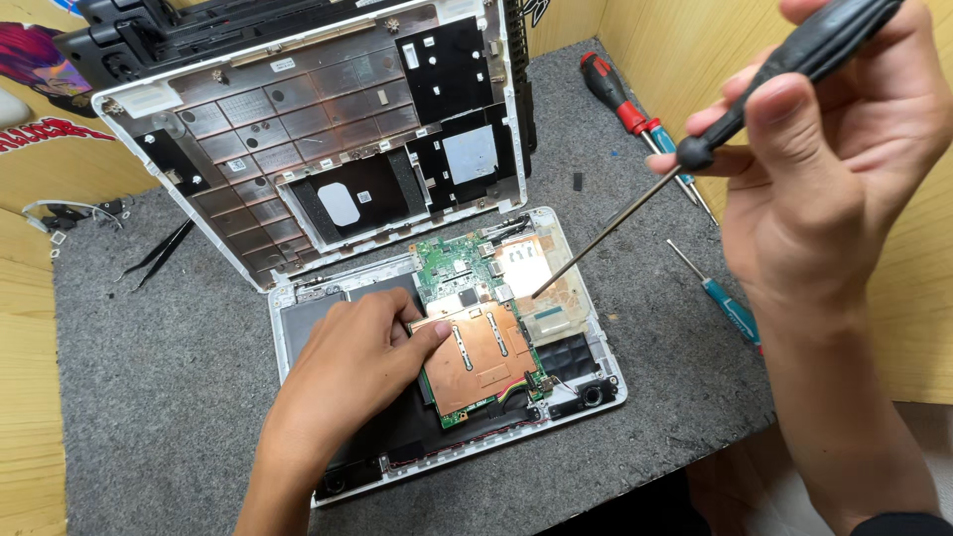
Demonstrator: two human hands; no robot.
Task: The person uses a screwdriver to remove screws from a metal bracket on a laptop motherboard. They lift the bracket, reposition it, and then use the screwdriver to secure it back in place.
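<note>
grey felt mat covers the wooden bench, and on it i see the opened white laptop base with its green circuit board with copper shields lying in the middle. my left hand rests flat on the dark battery area, fingers loosely together, with the thumb pressing the left edge of the copper shield; it holds nothing. my right hand is raised above the right side, fingers curled tight around the black-handled long-shaft screwdriver, whose tip points down to the copper patch near the board's upper right. the white laptop bottom cover with black foil patches leans upright behind the base. a red-handled screwdriver and a teal-handled screwdriver lie on the mat to the right, black tweezers to the left.
</note>
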